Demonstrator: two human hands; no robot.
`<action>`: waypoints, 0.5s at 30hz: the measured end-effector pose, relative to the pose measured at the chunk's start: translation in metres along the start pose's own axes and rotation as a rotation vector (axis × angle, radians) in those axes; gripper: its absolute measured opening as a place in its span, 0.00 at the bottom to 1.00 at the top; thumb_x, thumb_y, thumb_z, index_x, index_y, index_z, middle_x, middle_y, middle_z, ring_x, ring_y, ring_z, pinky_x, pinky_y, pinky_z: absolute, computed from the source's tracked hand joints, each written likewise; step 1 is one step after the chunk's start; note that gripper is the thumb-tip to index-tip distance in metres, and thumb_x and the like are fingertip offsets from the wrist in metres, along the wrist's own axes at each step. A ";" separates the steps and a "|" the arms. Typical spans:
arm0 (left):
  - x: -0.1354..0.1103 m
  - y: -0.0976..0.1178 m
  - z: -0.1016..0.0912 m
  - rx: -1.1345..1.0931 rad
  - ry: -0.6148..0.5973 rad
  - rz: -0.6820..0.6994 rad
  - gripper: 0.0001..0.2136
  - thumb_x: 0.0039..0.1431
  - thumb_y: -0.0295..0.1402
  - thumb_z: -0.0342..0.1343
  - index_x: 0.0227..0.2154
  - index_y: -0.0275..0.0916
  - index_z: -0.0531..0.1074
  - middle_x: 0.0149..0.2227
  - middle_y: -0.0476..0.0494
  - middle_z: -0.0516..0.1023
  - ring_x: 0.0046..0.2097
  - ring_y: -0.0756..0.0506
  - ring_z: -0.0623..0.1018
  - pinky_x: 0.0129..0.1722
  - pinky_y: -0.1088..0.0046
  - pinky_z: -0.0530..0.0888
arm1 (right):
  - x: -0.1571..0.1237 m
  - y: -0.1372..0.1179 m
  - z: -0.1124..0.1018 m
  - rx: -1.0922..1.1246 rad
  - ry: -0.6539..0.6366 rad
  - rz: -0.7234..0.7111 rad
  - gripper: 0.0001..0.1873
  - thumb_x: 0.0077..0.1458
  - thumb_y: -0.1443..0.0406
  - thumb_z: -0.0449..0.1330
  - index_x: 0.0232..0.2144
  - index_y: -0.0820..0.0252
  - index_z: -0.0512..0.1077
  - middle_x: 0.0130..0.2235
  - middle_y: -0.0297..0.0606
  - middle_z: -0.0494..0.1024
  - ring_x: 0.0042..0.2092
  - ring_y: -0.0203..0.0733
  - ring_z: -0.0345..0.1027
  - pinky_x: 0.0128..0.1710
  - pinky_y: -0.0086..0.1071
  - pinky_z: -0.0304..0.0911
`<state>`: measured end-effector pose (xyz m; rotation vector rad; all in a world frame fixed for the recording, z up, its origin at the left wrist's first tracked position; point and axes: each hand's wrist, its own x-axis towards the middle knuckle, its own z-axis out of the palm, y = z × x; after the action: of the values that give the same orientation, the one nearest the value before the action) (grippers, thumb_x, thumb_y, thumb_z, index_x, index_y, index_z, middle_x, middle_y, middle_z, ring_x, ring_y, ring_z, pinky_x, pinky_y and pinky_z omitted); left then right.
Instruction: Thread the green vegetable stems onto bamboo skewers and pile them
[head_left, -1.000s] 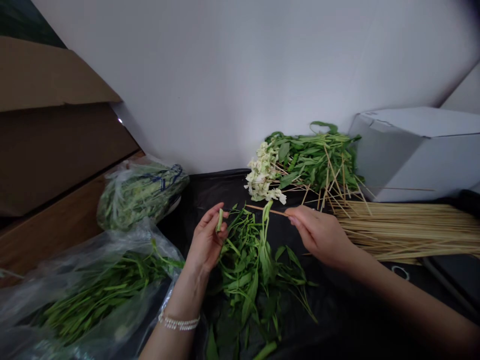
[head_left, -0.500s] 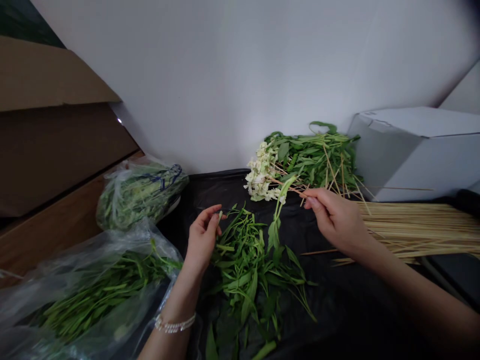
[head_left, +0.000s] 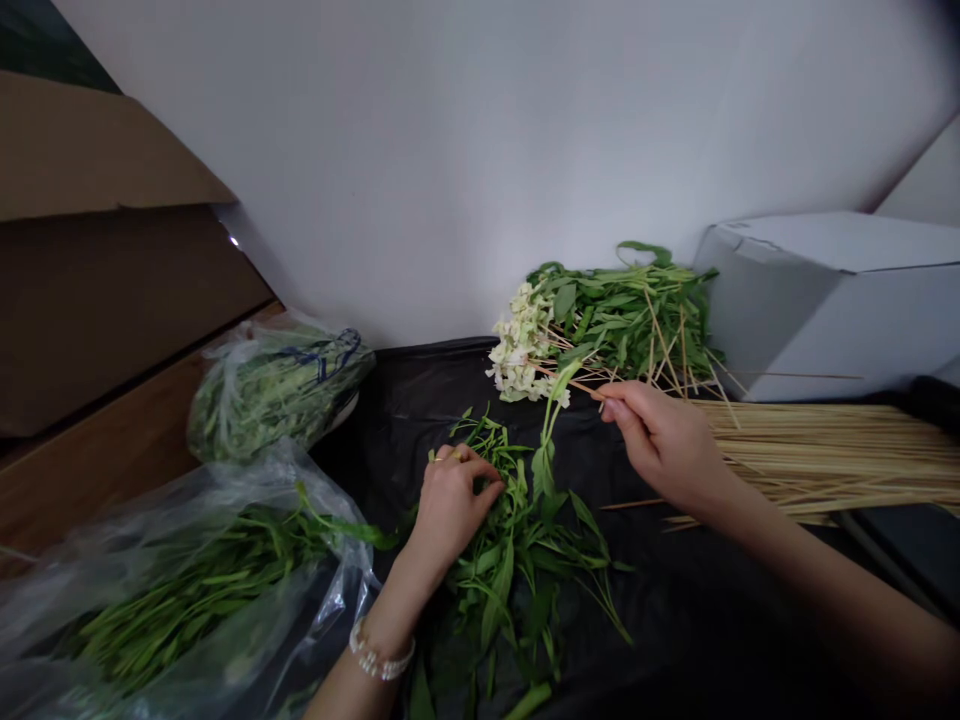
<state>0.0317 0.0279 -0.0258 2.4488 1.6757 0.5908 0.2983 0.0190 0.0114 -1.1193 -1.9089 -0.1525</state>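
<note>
My right hand (head_left: 664,435) pinches a thin wooden skewer (head_left: 583,386) between thumb and fingers. A leafy green stem (head_left: 553,425) hangs from the skewer, its leaves reaching down to the loose greens (head_left: 517,560). Over the left side of these greens is my left hand (head_left: 454,505), with thumb and forefinger closed together on a green stem, mostly hidden by the hand. A pale green bit shows by its back fingers. Behind, a bundle of leafy stems (head_left: 630,310) with skewers through them lies with its whitish, ruffled ends (head_left: 517,340) to the left.
Many bare skewers (head_left: 832,450) lie at the right, before a white box (head_left: 832,310). On the left are an open plastic bag (head_left: 300,480) of greens and a tied bag (head_left: 262,390). A cardboard box (head_left: 112,300) stands behind them. Black sheeting (head_left: 420,385) covers the surface.
My left hand has moved right and down from beside the loose greens onto them, its fingers closing there. My right hand has shifted slightly left, still holding the skewer with the stem.
</note>
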 end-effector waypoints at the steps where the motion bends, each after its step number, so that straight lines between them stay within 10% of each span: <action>1: 0.000 0.000 -0.001 0.040 -0.008 -0.009 0.02 0.54 0.32 0.63 0.29 0.44 0.80 0.35 0.45 0.77 0.43 0.40 0.72 0.41 0.64 0.66 | 0.000 0.000 0.000 0.000 0.000 -0.002 0.10 0.64 0.67 0.49 0.42 0.55 0.70 0.35 0.37 0.78 0.36 0.41 0.74 0.36 0.33 0.66; 15: -0.001 -0.003 -0.005 0.161 0.070 -0.056 0.13 0.50 0.19 0.50 0.23 0.42 0.76 0.35 0.43 0.76 0.42 0.40 0.72 0.39 0.64 0.65 | -0.002 -0.004 0.003 -0.003 -0.022 -0.003 0.11 0.65 0.67 0.48 0.42 0.56 0.70 0.35 0.38 0.79 0.37 0.41 0.75 0.37 0.34 0.67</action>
<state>0.0273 0.0272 -0.0223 2.5061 1.8811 0.5624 0.2944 0.0170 0.0098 -1.1248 -1.9304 -0.1445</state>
